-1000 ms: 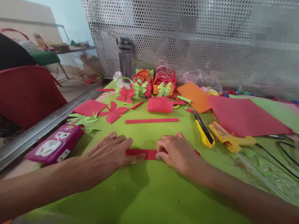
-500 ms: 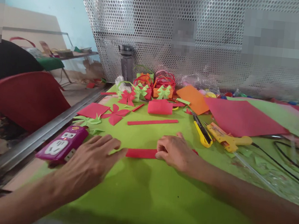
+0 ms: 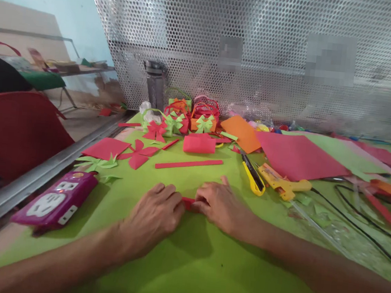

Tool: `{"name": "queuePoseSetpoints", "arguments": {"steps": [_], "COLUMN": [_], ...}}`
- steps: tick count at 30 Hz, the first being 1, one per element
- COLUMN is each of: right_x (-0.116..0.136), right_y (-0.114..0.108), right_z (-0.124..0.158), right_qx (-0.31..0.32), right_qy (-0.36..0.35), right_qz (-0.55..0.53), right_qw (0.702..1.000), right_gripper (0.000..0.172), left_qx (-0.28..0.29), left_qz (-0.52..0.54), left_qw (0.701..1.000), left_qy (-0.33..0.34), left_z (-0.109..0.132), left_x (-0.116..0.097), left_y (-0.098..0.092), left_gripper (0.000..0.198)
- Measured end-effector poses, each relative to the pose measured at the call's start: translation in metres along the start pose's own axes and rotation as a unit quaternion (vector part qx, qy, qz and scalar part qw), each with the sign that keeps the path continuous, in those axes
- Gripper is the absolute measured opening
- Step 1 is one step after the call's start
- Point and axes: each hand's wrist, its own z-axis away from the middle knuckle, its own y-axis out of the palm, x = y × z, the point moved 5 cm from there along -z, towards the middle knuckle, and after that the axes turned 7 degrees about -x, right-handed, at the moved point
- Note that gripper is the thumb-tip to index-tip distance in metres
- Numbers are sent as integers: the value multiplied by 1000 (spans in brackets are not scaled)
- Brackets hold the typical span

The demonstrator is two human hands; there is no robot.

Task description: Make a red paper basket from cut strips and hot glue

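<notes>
Both hands are down on the lime-green sheet (image 3: 184, 265). The left hand (image 3: 154, 216) has its fingers bunched together, pressing on 1 end of a red paper strip (image 3: 187, 204). The right hand (image 3: 219, 206) pinches the other end, with only a short red bit showing between them. Behind lie a longer red strip (image 3: 188, 164), a yellow utility knife (image 3: 252, 177) and a glue gun (image 3: 283, 183). A purple power strip (image 3: 54, 199) sits off to the left.

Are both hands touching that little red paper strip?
Touching. The head view shows the left hand and the right hand each covering an end of the red paper strip; only its middle shows between them.
</notes>
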Motion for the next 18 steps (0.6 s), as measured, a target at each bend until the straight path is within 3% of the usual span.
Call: {"name": "queuePoseSetpoints", "arguments": {"steps": [4, 7, 9, 14, 18], "right_x": [4, 9, 11, 11, 1], "right_y": [3, 7, 9, 7, 7], "right_z": [8, 15, 18, 22, 27], "right_qx": [-52, -109, -130, -135, -125], "right_qy": [-63, -128, -161, -216, -200], "right_qz": [76, 141, 176, 196, 155], "right_qw": [994, 976, 962, 947, 959], "right_gripper": [27, 14, 14, 18, 19], "left_qx": [-45, -58, -53, -6, -1], "left_qz": [19, 46, 71, 123, 170], "left_qw": [999, 997, 995, 989, 978], "left_qy": [-22, -39, -47, -76, -125], "left_z": [3, 5, 7, 14, 20], "left_x": [5, 9, 11, 15, 23], "left_y": [2, 1, 1, 7, 11], "left_gripper": [15, 18, 17, 14, 24]}}
